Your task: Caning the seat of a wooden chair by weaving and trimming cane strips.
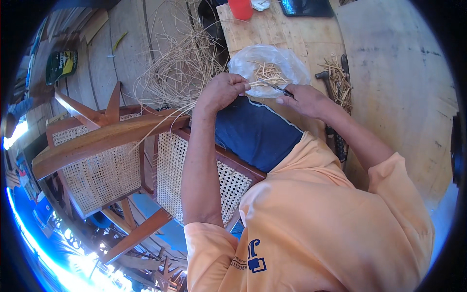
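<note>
My left hand (223,92) pinches a few pale cane strands (255,83) above a white plastic bag (296,65) holding short cut pieces (266,69). My right hand (306,102) grips dark scissors or snips (283,90), their blades pointed left at the strands; whether the blades touch them I cannot tell. A loose tangle of long cane (170,68) spreads to the left, with some strands running down over a wooden chair frame (107,136). A caned seat panel (170,165) sits beside my left forearm, next to my dark blue trouser leg.
A hammer (322,75) and a pile of offcuts (335,85) lie right of the bag on boards. A red container (239,7) and a dark flat object (305,7) are at the top. A green bucket (61,68) stands at left, near more chair frames.
</note>
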Demonstrator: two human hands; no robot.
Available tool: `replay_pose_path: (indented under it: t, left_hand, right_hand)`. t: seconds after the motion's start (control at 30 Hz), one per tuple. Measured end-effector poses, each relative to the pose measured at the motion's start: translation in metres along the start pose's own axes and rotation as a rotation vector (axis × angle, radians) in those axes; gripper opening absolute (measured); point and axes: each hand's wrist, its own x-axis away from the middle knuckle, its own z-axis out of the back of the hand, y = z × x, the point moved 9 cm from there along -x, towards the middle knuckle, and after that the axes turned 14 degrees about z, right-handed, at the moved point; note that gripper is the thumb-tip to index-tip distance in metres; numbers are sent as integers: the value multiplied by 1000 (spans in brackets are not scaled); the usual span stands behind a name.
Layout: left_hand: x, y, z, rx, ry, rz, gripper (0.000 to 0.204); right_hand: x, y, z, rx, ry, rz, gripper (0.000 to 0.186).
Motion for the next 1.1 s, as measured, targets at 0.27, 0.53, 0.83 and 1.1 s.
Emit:
replay_pose_path:
  t: [0.27,0.53,0.83,1.1]
  left_hand:
    - [-11,-1,-8,-34,-72,25,23]
    - [-45,-4,-19,-118,-55,29,22]
    - [-44,-18,-12,70,6,46,20]
    - [-23,6,-16,92,-80,-49,19]
  right_hand:
    - [0,8,-2,-8,23,-8,57]
    - [-11,32,-6,-71,58,-6,50]
    - [8,37,0,-71,127,-44,48]
    - [1,15,-7,-23,35,-29,55]
